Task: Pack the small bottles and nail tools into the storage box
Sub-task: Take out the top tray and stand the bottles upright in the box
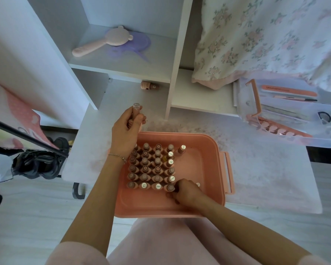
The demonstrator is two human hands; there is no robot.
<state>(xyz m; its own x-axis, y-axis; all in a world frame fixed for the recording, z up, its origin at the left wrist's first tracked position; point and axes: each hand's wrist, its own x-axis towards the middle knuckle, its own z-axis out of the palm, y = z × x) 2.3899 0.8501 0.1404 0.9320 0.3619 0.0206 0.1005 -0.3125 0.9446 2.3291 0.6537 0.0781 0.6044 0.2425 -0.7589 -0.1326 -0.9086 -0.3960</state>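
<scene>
On the low white table [256,169], a small bottle [136,111] is gripped upright in the left hand [125,131] beyond the far-left corner of the pink storage box [204,188], where the right hand [185,192] is curled around another bottle [170,187] at the near edge of the packed rows, each judged light, slick and best taken by its cap.

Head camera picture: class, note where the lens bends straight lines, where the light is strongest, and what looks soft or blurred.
In the head view, the shelf uprights splay outward, wide-angle distortion; light is brightest on the floral cloth at upper right; the bottles in the pink box are fairly sharp, while the lap at the bottom edge looks soft.
</scene>
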